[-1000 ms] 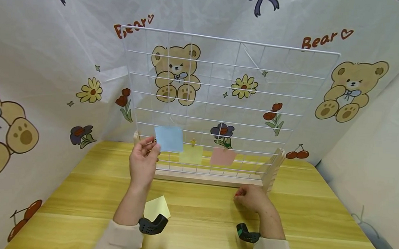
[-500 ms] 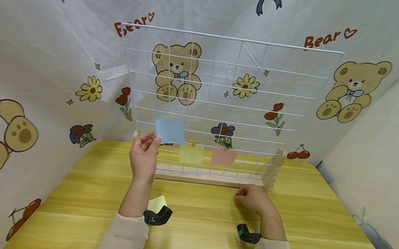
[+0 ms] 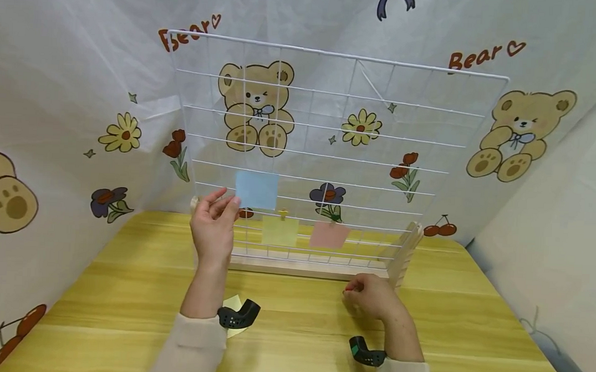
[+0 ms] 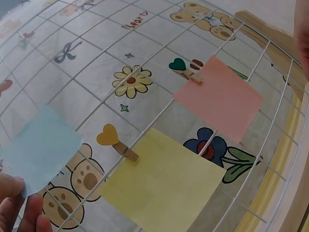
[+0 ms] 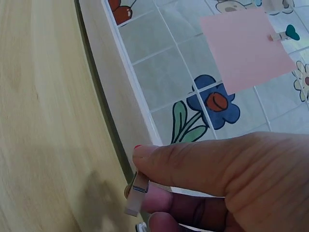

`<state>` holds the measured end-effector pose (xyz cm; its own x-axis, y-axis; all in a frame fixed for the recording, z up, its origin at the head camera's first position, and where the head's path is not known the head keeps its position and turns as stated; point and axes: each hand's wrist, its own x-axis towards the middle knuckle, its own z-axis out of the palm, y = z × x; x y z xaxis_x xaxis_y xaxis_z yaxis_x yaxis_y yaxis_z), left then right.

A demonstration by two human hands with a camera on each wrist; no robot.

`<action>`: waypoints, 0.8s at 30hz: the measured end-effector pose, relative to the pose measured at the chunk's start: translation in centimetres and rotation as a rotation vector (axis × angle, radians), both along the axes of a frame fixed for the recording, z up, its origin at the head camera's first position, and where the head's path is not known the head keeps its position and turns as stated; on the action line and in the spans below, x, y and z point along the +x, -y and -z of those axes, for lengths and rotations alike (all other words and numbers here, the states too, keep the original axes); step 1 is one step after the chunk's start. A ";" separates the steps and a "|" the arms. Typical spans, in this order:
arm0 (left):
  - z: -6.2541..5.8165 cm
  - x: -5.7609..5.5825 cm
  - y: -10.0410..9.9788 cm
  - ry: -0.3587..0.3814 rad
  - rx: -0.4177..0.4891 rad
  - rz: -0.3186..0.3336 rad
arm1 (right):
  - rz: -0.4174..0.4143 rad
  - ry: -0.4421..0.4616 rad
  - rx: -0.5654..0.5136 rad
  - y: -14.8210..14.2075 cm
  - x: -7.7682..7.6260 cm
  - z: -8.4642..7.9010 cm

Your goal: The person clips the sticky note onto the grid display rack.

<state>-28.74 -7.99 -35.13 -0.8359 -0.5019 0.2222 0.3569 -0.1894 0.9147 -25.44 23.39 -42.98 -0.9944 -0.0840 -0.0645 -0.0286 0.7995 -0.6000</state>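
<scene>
The left grip (image 3: pixel 213 226) pinches the blue sticky note (image 3: pixel 257 190) between thumb and fingers near its lower left corner, which leaves most of the sheet and its whole top edge uncovered. The note is held up flat in front of the white wire grid (image 3: pixel 338 54), above and slightly left of the yellow sticky note (image 3: pixel 280 233); whether it touches the wires I cannot tell.

The right grip (image 3: pixel 370 294) waits low, just above the surface (image 3: pixel 316 331) near the wooden base (image 3: pixel 304 270), with a small wooden clothespin (image 5: pixel 137 195) pinched between thumb and fingers. A bit of red shows at the thumb tip, its shape mostly hidden.

The yellow note and the pink sticky note (image 3: pixel 328 235) hang side by side, each fastened by its top edge: the yellow by a yellow-heart clothespin (image 4: pixel 126 151), the pink by a green-heart clothespin (image 4: pixel 188 74). Clipping there probably lets each sheet hang squarely. The base props the grid upright. A pale yellow sheet (image 3: pixel 233 303) lies on the surface, partly hidden behind the left wrist's camera (image 3: pixel 237 315).
</scene>
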 end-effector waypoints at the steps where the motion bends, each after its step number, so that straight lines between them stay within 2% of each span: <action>1: 0.0 0.0 0.1 0.002 -0.004 -0.003 | -0.005 -0.009 -0.006 0.1 0.0 -0.1; 7: 0.0 -0.2 0.1 -0.013 0.040 0.031 | -0.016 -0.064 -0.009 0.7 0.1 -1.0; 19: 0.3 -0.2 0.0 -0.029 0.023 0.054 | -0.055 -0.044 -0.073 2.0 0.8 -2.7; 24: 0.2 -0.1 0.0 -0.022 0.043 0.072 | -0.110 -0.069 -0.098 3.2 1.3 -3.8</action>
